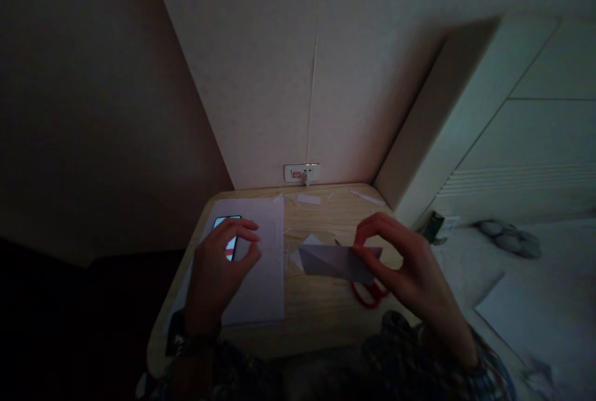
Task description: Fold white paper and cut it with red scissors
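Observation:
My right hand (403, 252) pinches a folded piece of paper (335, 262) between thumb and fingers, near its right end. The paper is held above the table, with crease lines across it. My left hand (223, 258) is apart from the paper, fingers curled toward the thumb, with nothing visible between them. Behind the left hand a lit phone (231, 246) lies on a stack of white paper sheets (263, 283), partly covered by the fingers. Red-handled scissors (365, 298) lie below the right hand, mostly hidden by the folded paper.
Paper scraps (308, 199) and a thin strip (367, 197) lie at the back of the wooden table (298, 333). A wall socket (302, 172) with a plug sits just above the table's back edge. Grey slippers or a similar soft item (510, 238) rest to the right.

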Motion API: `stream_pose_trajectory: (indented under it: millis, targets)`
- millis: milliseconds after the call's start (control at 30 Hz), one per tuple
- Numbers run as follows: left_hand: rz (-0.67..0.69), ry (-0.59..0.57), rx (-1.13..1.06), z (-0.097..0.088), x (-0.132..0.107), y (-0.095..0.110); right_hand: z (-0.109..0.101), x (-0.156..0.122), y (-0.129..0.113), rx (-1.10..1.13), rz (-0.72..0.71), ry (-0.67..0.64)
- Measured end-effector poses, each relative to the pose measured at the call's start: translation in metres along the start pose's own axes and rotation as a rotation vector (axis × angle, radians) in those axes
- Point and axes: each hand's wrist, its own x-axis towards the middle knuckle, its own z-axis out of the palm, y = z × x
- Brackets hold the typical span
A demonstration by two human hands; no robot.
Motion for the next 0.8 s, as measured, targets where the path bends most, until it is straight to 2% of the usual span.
stream_pose_trajectory:
  millis: [100, 200, 267, 333, 433, 633, 800]
  targets:
    - [0.037, 0.027, -0.011, -0.001, 0.0, 0.003, 0.001, 0.0, 0.002, -0.011, 0.016, 0.006]
    - [0.157, -0.057, -0.067, 0.008, -0.003, 0.022, 0.008, 0.003, 0.003, 0.017, 0.014, -0.026]
    - [0.169, -0.136, -0.133, 0.016, -0.004, 0.033, 0.013, 0.004, 0.003, 0.033, 0.015, -0.02]
    - [0.126, -0.162, -0.183, 0.021, -0.006, 0.038, 0.016, 0.004, 0.004, 0.041, 0.018, -0.011]
    - [0.095, -0.148, -0.192, 0.024, -0.007, 0.037, 0.019, 0.004, 0.006, 0.001, 0.016, -0.001]
    - [0.168, -0.081, -0.04, 0.03, -0.012, 0.044, 0.034, 0.007, -0.001, -0.192, -0.048, 0.017]
    - [0.163, -0.085, -0.036, 0.034, -0.015, 0.049, 0.042, 0.008, -0.005, -0.141, -0.054, 0.002]
